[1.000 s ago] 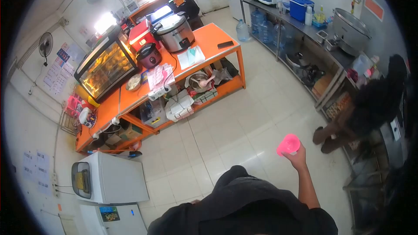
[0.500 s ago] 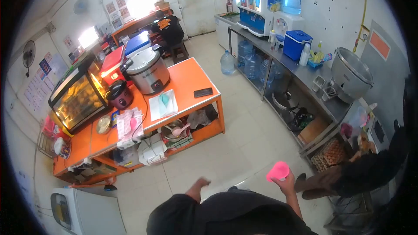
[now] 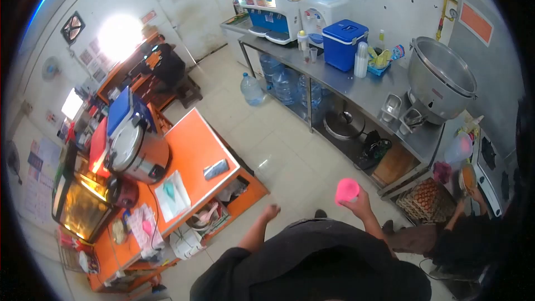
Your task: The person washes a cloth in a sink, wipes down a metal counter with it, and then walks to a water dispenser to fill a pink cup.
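A pink cup (image 3: 346, 190) is held in my right hand (image 3: 359, 205), raised above the floor between the orange table and the metal counter. My fingers wrap round its side. My left hand (image 3: 271, 212) hangs free near the corner of the orange table (image 3: 192, 139), and its fingers look curled with nothing seen in them. On that table lie a phone (image 3: 216, 169) and a teal item on a white cloth (image 3: 172, 194), beside a large rice cooker (image 3: 139, 150).
A metal counter (image 3: 334, 81) along the right holds a blue cooler (image 3: 344, 44), a drink dispenser (image 3: 270, 5) and a large steel pot (image 3: 442, 79). Another person (image 3: 460, 239) works at the stove close on my right. A seated person (image 3: 167, 67) is at the back.
The view has turned and moved nearer the metal counter. My right hand still holds the pink cup. My left hand has come up and forward, and the co-worker's hand shows more at the stove.
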`<move>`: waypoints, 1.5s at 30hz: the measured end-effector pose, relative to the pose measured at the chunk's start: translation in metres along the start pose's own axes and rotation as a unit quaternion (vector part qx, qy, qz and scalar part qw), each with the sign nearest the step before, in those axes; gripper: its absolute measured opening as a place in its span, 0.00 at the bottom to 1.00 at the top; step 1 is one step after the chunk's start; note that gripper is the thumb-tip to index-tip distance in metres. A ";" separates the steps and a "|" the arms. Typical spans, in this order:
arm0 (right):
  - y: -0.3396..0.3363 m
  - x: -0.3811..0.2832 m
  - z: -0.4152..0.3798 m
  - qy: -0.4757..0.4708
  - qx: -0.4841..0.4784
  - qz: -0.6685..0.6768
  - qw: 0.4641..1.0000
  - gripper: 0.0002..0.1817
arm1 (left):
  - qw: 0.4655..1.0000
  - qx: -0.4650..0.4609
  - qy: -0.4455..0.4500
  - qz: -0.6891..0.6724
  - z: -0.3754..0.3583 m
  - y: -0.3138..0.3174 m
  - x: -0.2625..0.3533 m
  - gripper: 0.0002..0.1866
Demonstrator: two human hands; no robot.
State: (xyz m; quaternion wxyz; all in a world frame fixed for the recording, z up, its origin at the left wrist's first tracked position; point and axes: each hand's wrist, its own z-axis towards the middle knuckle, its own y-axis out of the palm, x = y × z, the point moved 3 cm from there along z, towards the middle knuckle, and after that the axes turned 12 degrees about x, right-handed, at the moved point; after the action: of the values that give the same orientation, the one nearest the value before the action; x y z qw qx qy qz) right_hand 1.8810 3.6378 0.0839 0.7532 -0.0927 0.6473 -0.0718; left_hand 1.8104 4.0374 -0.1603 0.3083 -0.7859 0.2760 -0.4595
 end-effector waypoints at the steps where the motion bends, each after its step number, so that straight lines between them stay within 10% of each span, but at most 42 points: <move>1: 0.003 0.000 0.032 0.002 0.004 0.004 1.000 0.36 | 0.997 -0.047 -0.033 0.047 0.003 0.027 -0.038 0.21; 2: 0.008 0.000 0.064 -0.027 -0.008 -0.012 1.000 0.37 | 0.982 -0.116 0.108 0.101 0.002 0.051 -0.083 0.21; 10: 0.067 -0.012 0.296 -0.081 -0.042 -0.024 0.996 0.41 | 0.957 -0.156 -0.235 -0.069 -0.039 0.031 -0.135 0.20; 19: 0.148 -0.010 0.483 -0.115 0.033 -0.022 0.993 0.41 | 0.931 0.012 -0.320 -0.174 0.274 -0.021 -0.102 0.20; 27: 0.170 0.008 0.646 -0.113 0.207 0.003 0.972 0.40 | 0.941 0.173 0.017 -0.290 0.589 -0.280 0.158 0.21; 36: 0.207 -0.024 0.817 -0.163 0.229 -0.001 0.960 0.39 | 0.854 0.179 0.300 -0.385 0.675 -0.446 0.452 0.27; 45: 0.245 -0.003 0.947 -0.169 0.287 -0.027 0.942 0.38 | 0.851 0.151 0.443 -0.238 0.746 -0.537 0.606 0.29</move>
State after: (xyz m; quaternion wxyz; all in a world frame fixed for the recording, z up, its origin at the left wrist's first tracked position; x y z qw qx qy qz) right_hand 2.8139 3.9206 0.1670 0.8439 0.0997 0.4598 -0.2580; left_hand 2.8150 4.1279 0.2817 0.1494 -0.4842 0.1149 -0.8544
